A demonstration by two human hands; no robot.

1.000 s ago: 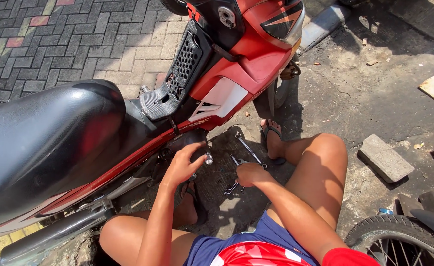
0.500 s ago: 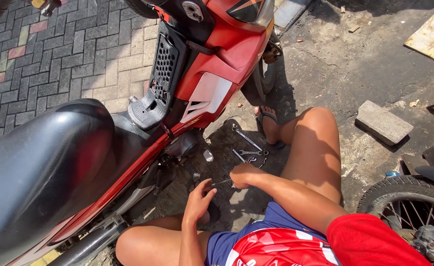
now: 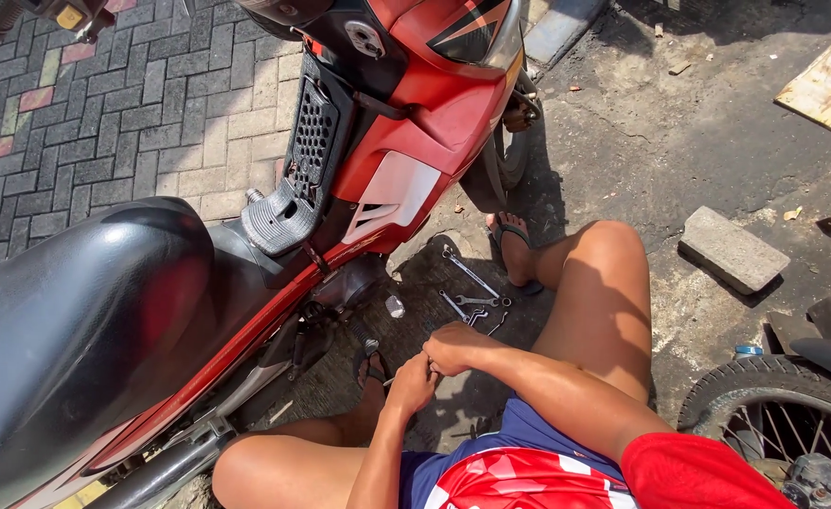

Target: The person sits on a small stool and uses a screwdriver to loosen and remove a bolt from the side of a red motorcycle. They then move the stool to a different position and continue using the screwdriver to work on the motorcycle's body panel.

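I squat beside a red motorbike (image 3: 415, 123) with a black seat (image 3: 66, 330). My left hand (image 3: 413, 382) and my right hand (image 3: 453, 349) meet low between my knees, just above the ground. Their fingers are closed together around something small that I cannot make out. Several metal wrenches (image 3: 472, 292) lie on the dark ground just beyond my hands, by my right foot in a sandal (image 3: 514, 250). The bike's engine area (image 3: 340, 302) is a hand's width left of my hands.
A grey paving block (image 3: 731, 250) lies on the concrete to the right. A spoked wheel with a tyre (image 3: 773, 415) sits at lower right. A wooden board (image 3: 830, 85) is at upper right. Brick paving (image 3: 104, 123) spreads to the left.
My left hand left the bike's engine area, dropped back toward me, and now joins my right hand. The view has shifted and come closer.
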